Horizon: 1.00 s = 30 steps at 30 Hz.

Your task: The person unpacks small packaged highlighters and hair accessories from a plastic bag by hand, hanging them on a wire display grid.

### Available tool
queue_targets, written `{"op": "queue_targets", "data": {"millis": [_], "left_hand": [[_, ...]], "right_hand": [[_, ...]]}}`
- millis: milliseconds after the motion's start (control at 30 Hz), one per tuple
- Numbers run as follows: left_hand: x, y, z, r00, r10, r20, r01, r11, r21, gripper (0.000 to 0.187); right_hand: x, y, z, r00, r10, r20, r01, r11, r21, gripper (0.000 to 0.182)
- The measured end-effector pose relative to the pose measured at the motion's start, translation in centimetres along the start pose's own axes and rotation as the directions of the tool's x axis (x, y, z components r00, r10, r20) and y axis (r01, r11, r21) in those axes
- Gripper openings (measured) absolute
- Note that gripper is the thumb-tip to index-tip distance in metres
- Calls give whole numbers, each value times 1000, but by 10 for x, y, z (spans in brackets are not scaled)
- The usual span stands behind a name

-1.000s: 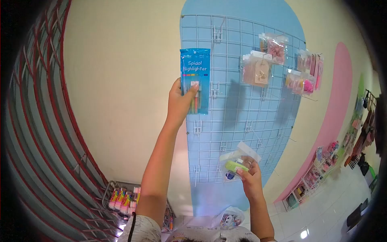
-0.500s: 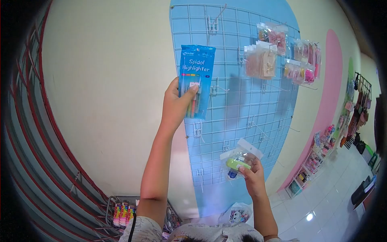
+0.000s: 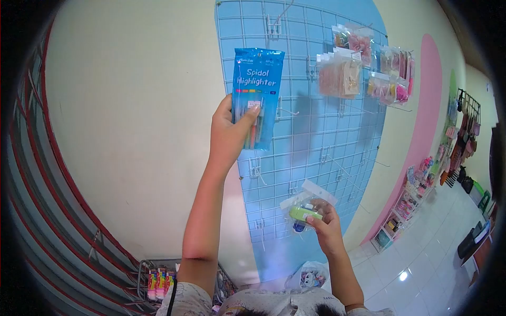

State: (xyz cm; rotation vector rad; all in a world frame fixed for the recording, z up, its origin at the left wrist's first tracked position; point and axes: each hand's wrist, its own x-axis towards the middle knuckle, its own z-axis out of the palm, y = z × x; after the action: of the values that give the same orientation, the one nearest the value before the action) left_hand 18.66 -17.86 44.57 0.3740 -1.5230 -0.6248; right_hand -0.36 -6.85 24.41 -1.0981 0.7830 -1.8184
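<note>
My left hand (image 3: 232, 126) is closed on a blue highlighter pack (image 3: 258, 87) marked "Spidol Highlighter", thumb across its front below a small price label. The pack is upright, raised in front of a white wire grid panel (image 3: 295, 131) fitted with hooks. Lower and to the right, my right hand (image 3: 327, 229) grips clear plastic packets (image 3: 305, 213) with white header tops. A green item shows inside one, and something dark blue shows just below it. My right thumb presses on the front of the green one.
Packaged hair accessories (image 3: 340, 73) hang from hooks at the panel's upper right. A wire basket (image 3: 145, 279) with colourful goods stands at lower left, near a red-edged folding shutter (image 3: 47, 174). A plastic bag (image 3: 311, 276) sits below the panel. Display racks (image 3: 400, 221) line the right wall.
The view has shifted slightly, with the panel and racks a little further left and up. Both hands keep their holds; the highlighter pack appears slightly higher and the clear packets slightly further left.
</note>
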Motion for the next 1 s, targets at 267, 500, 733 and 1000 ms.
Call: {"op": "queue_targets", "data": {"millis": [267, 500, 733, 1000], "left_hand": [[14, -8, 3, 1000, -26, -2, 26, 998, 61, 31], [32, -48, 0, 999, -40, -30, 41, 999, 34, 27], [53, -116, 0, 979, 125, -164, -73, 953, 293, 43], [-84, -61, 16, 944, -92, 318, 162, 966, -202, 44]], "right_hand": [[0, 4, -3, 1000, 26, -1, -26, 999, -30, 55], [3, 7, -8, 999, 35, -1, -35, 999, -15, 54], [14, -9, 6, 997, -11, 77, 12, 1000, -9, 56], [60, -76, 65, 892, -362, 272, 392, 918, -62, 50]]}}
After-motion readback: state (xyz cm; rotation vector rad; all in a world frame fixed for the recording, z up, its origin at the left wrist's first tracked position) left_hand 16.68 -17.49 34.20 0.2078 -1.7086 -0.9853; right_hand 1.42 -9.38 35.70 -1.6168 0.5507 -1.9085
